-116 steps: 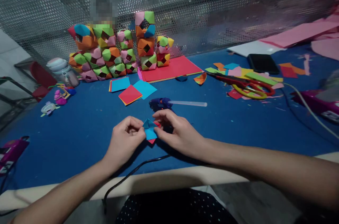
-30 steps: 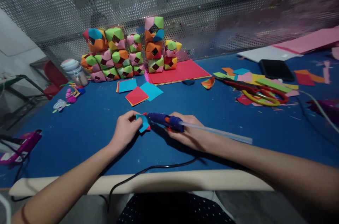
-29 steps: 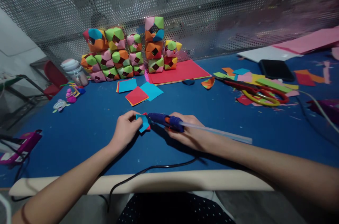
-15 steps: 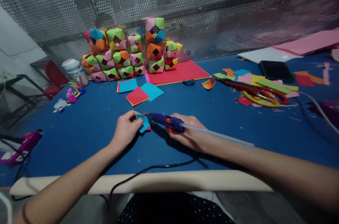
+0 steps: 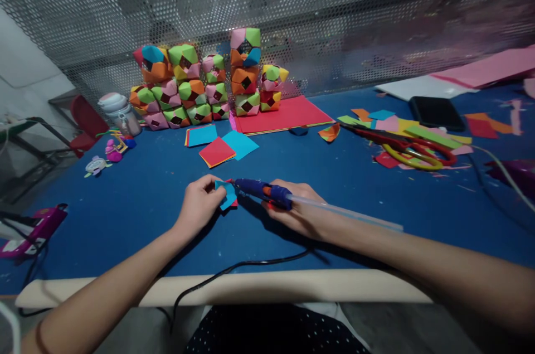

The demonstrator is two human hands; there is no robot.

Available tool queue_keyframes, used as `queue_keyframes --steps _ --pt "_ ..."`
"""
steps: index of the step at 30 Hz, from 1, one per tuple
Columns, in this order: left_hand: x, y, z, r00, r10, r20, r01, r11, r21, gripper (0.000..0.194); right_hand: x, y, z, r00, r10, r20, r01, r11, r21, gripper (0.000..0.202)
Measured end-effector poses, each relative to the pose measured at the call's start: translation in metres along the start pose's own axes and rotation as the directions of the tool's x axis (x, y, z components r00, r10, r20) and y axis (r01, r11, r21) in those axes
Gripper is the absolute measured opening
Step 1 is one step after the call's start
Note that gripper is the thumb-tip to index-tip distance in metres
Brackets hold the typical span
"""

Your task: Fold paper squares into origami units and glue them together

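Note:
My left hand pinches a small folded paper piece, blue on top with red showing beneath, just above the blue table. My right hand is wrapped round a dark blue glue gun, with a clear glue stick reaching back over the wrist. The gun's nozzle is at the upper right edge of the folded paper; whether it touches is too small to tell. Beyond my hands lie red squares, blue squares and another small stack with blue on top.
Several folded paper blocks stand stacked at the back, beside red sheets. Scissors lie on paper scraps at right, near a black phone. A black cable crosses the front edge. A jar stands at left.

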State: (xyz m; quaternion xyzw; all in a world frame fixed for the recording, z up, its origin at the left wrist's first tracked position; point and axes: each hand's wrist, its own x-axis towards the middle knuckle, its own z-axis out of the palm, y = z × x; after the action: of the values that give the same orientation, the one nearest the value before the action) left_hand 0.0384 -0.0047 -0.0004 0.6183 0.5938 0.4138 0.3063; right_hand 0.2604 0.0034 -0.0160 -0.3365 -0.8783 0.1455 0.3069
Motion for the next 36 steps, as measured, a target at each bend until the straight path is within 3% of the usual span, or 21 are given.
queue_keyframes --steps 5,11,26,36 --pt "0.001 0.0 -0.002 1.0 -0.014 -0.011 0.014 1.0 0.015 0.008 0.0 0.0 0.002 0.999 0.0 -0.041 0.0 1.0 -0.006 0.018" --pt "0.001 0.0 0.0 1.0 -0.006 0.019 0.006 1.0 -0.008 0.007 0.001 -0.001 0.0 1.0 0.01 0.021 -0.01 1.0 -0.011 0.02" --pt "0.001 -0.004 0.0 1.0 0.016 0.005 -0.016 0.999 0.049 0.009 0.002 -0.001 -0.001 1.0 0.011 0.022 -0.012 1.0 0.013 0.021" --pt "0.002 0.001 -0.002 0.999 -0.048 -0.004 0.047 0.995 -0.091 0.008 0.006 -0.011 -0.005 0.988 0.15 -0.021 -0.15 0.988 0.03 0.02"
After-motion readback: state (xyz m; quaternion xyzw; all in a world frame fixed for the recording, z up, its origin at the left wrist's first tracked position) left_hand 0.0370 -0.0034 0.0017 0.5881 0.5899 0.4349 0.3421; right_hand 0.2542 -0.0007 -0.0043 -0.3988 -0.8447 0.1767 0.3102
